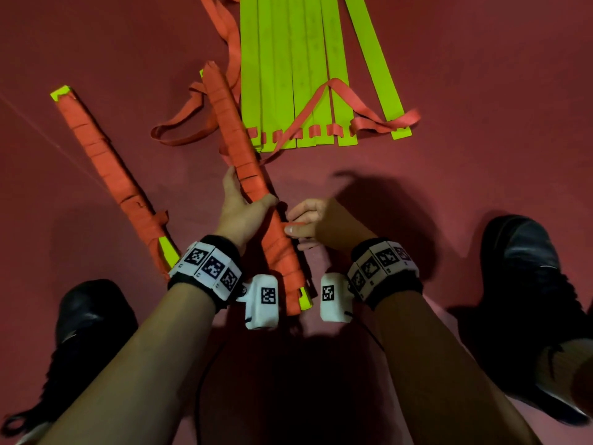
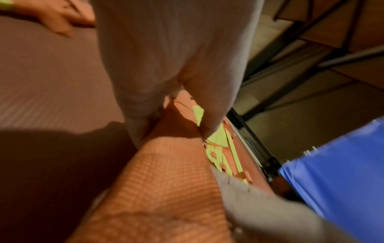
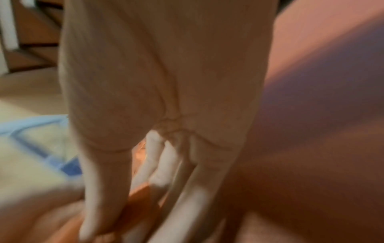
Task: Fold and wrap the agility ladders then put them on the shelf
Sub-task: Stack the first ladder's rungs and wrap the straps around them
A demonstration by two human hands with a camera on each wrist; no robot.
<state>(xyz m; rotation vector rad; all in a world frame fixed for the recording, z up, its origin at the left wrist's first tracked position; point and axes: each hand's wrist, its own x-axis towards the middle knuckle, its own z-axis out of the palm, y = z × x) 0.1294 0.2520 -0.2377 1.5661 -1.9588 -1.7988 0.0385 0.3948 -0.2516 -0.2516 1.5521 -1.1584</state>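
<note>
On the dark red floor (image 1: 449, 75), the left hand (image 1: 239, 213) has its grip wrapped around a long yellow-green ladder bundle bound in orange strap (image 1: 253, 175), which points to 11 o'clock. The right hand (image 1: 316, 221) pinches the strap end at the bundle's 3 o'clock side.

Bare floor (image 1: 481, 91) on your right gives passing room. Left: wrapped bundle (image 1: 109, 175). Ahead: loose straps (image 1: 179, 126) and spread rungs (image 1: 298, 69). Shoes (image 1: 526, 284) flank both sides.
</note>
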